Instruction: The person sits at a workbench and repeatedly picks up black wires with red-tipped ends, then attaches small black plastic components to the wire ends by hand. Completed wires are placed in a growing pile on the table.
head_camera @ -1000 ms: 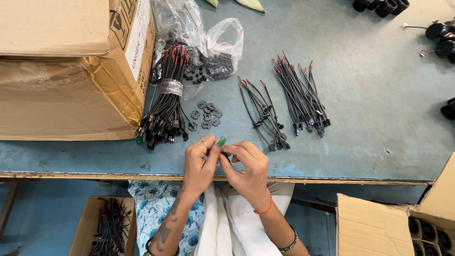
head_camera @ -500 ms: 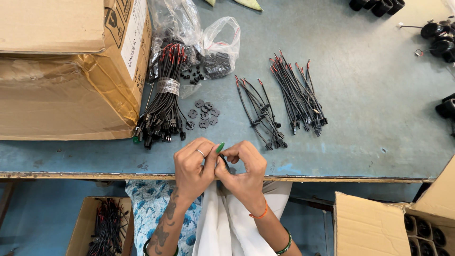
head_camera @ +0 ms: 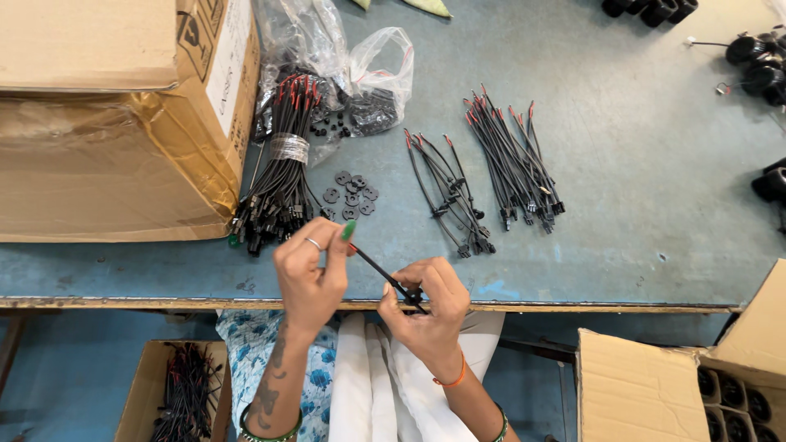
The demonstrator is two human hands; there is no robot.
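Where the table edge (head_camera: 573, 308) runs, both hands – left hand (head_camera: 311, 274), right hand (head_camera: 426, 315) – pinch one black wire (head_camera: 378, 270)

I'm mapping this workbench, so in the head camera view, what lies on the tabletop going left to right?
Big cardboard box → banded bundle of black leads → small black washers → loose leads → larger pile of leads → black round parts.

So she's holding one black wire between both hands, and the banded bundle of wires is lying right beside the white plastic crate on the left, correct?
Not quite. The head view shows both the left hand and right hand holding one black wire, but the banded bundle of wires lies beside a brown cardboard box, not a white plastic crate.
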